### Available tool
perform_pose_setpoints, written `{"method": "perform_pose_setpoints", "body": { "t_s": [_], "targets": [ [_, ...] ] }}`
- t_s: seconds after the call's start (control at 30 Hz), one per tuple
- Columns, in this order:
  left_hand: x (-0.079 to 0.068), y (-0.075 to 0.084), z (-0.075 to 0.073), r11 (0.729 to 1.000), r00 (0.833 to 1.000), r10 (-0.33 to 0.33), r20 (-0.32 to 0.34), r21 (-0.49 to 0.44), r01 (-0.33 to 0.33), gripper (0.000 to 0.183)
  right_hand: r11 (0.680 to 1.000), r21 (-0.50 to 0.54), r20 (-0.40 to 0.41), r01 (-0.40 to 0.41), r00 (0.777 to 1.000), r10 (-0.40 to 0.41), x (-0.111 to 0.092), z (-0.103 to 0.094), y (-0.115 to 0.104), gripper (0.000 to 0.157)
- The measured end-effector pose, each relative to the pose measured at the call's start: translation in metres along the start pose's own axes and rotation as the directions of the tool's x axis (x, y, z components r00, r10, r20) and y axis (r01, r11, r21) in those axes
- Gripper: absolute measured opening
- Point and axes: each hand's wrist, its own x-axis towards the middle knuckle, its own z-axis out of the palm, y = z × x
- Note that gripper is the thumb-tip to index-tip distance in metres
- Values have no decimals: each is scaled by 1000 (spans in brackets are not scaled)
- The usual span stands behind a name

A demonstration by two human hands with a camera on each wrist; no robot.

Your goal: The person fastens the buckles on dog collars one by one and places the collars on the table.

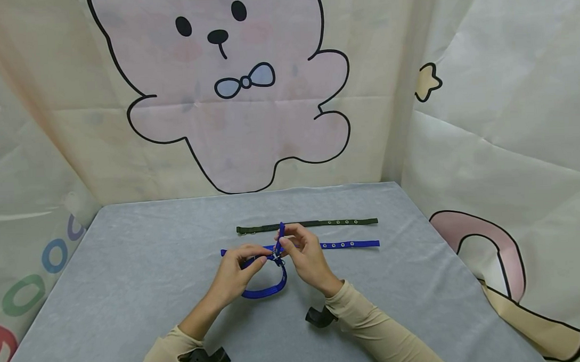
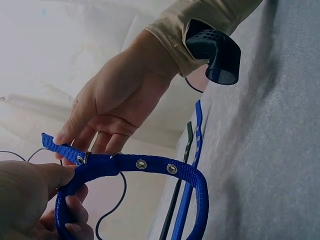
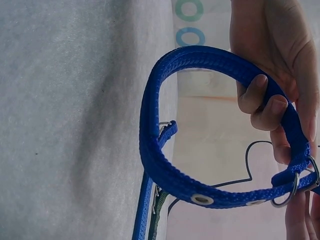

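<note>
A blue collar (image 1: 267, 292) with metal eyelets is bent into a loop above the table, its strap running through a metal buckle (image 3: 315, 172). My left hand (image 1: 236, 271) grips the band beside the buckle, thumb on one side and fingers curled round the other. At the strap's free end, my right hand (image 1: 309, 257) pinches the tip between thumb and fingers, and the tip points upward in the head view. A metal D-ring (image 3: 286, 197) hangs on the band close to the buckle.
Beyond the hands, a second blue collar (image 1: 351, 244) lies straight across the grey table (image 1: 153, 249). Parallel behind it lies a dark green collar (image 1: 310, 224), also with eyelets. Cartoon-printed cloth walls (image 1: 375, 146) stand around the table.
</note>
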Motion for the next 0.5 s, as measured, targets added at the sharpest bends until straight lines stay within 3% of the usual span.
{"method": "perform_pose_setpoints", "body": {
  "t_s": [0.5],
  "targets": [
    [-1, 2, 1, 1000, 1000, -13, 3, 21, 13, 19, 1000, 6, -13, 8, 1000, -8, 0, 1, 1, 17]
  ]
}}
